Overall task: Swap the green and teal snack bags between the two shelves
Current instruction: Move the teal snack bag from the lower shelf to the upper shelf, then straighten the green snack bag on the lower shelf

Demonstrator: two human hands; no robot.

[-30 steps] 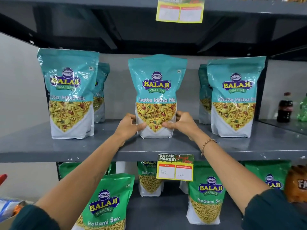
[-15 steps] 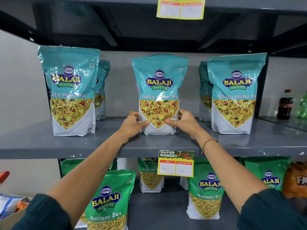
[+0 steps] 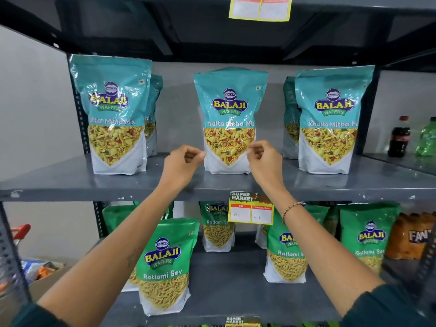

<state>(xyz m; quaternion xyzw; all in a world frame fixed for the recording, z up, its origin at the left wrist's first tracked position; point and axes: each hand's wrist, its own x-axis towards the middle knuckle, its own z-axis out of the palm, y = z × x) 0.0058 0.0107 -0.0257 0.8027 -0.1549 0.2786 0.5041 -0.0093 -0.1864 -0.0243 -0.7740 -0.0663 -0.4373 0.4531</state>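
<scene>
Fingers curled loosely, both hands beside middle teal bag (image 3: 229, 119); contact unclear; rear bags half hidden.

Upper shelf (image 3: 70, 182) in front of me: three teal bags upright in the front row, left (image 3: 113, 114), middle (image 3: 230, 119), right (image 3: 330, 119), more teal ones behind the outer two. Lower shelf (image 3: 226, 279): green bags standing, front-left (image 3: 165, 265), centre-back (image 3: 218, 227), right (image 3: 368, 234).

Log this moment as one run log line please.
left hand: open, beside bag | right hand: open, beside bag | middle teal bag: upright on upper shelf
</scene>
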